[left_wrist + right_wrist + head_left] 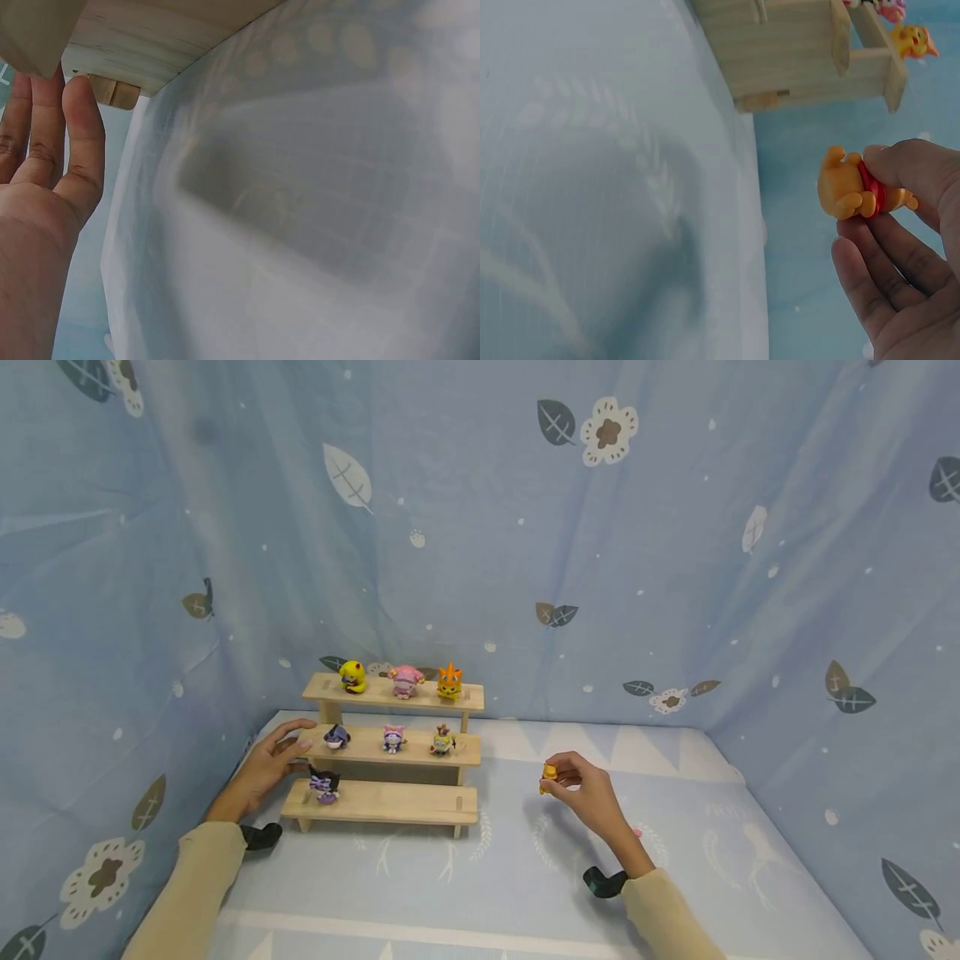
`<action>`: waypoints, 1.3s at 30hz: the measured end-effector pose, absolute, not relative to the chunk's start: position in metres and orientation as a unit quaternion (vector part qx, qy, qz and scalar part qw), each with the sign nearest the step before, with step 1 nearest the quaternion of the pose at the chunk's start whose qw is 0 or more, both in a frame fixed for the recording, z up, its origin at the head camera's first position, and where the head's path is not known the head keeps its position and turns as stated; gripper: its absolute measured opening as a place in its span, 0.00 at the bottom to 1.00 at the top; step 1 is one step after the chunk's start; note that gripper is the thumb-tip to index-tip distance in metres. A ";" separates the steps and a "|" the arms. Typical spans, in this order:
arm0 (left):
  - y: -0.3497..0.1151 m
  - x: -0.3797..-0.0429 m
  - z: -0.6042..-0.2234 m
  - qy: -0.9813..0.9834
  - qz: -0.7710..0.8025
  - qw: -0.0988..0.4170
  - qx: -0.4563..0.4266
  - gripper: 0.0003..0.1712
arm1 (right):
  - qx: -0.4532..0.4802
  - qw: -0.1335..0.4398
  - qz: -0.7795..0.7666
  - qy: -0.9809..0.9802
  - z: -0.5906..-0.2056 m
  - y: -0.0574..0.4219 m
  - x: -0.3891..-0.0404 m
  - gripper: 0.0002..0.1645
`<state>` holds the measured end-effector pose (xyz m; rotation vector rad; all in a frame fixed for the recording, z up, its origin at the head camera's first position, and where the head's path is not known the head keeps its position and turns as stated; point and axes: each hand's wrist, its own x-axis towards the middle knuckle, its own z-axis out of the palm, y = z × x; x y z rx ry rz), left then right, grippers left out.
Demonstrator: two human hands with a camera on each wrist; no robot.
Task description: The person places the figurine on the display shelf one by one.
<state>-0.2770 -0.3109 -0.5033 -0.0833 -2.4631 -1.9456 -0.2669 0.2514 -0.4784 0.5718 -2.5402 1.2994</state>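
Head view: 7 figurines [405, 681] on shelf [390, 747]; right hand [588, 789] pinches 1 bear [550, 773].

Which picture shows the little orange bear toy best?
The right wrist view: the small orange bear figure with a red shirt fills the frame up close, pinched by the right hand. The head view shows it tiny. The left wrist view misses it.

Blue leaf-and-flower cloth walls [480, 527], perhaps curtains, around a pale patterned mat [525, 877].

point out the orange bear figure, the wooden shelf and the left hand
orange bear figure [849, 193], right wrist view, its back
wooden shelf [405, 802], head view, bare bottom step
left hand [272, 762], head view, back of hand
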 end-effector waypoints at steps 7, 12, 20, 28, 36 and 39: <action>-0.312 -0.277 -0.504 -0.784 -0.620 -0.005 -0.030 0.37 | 0.197 0.109 0.452 -0.863 -0.477 0.227 -0.266 0.20; -0.312 -0.277 -0.503 -0.783 -0.621 -0.005 -0.032 0.37 | 0.205 0.109 0.462 -0.856 -0.476 0.212 -0.266 0.20; -0.310 -0.276 -0.501 -0.782 -0.623 -0.004 -0.023 0.37 | 0.229 0.107 0.473 -0.844 -0.476 0.189 -0.265 0.20; -0.309 -0.277 -0.499 -0.778 -0.628 -0.003 -0.031 0.35 | 0.259 0.102 0.487 -0.828 -0.478 0.165 -0.263 0.21; -0.309 -0.276 -0.498 -0.773 -0.633 -0.005 -0.033 0.34 | 0.277 0.094 0.489 -0.822 -0.479 0.141 -0.259 0.21; -0.310 -0.275 -0.499 -0.774 -0.632 -0.006 -0.035 0.34 | 0.284 0.089 0.491 -0.819 -0.481 0.132 -0.258 0.20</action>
